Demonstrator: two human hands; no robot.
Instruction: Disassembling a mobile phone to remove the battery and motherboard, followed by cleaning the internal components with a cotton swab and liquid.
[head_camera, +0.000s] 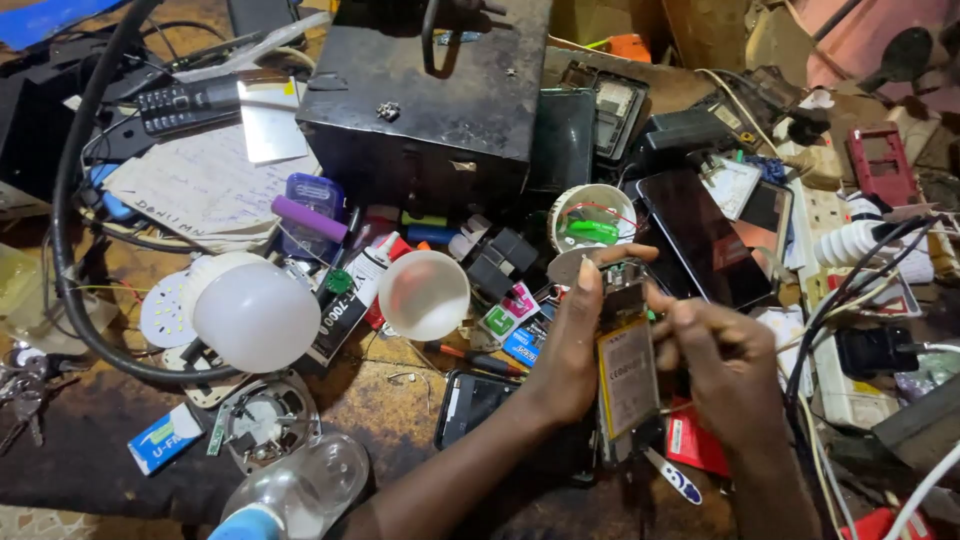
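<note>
While the left hand (572, 345) clamps the opened phone (627, 360) by its left edge, thumb along the side and fingers behind, the right hand (712, 352) pinches its fingertips together against the phone's right edge, beside the yellow battery (627, 378); whether a tool sits in that pinch cannot be told. The phone is held upright just above the cluttered workbench (400, 385), near a dark handset (700, 235), a white bulb dome (255, 312) and a black metal box (430, 85). The step in hand appears to be work on the exposed internals, which calls for a steady left-hand grip and fine right-hand pressure.

two hands (575, 345), one opened phone (627, 372), two white bulb domes (256, 316)
</note>
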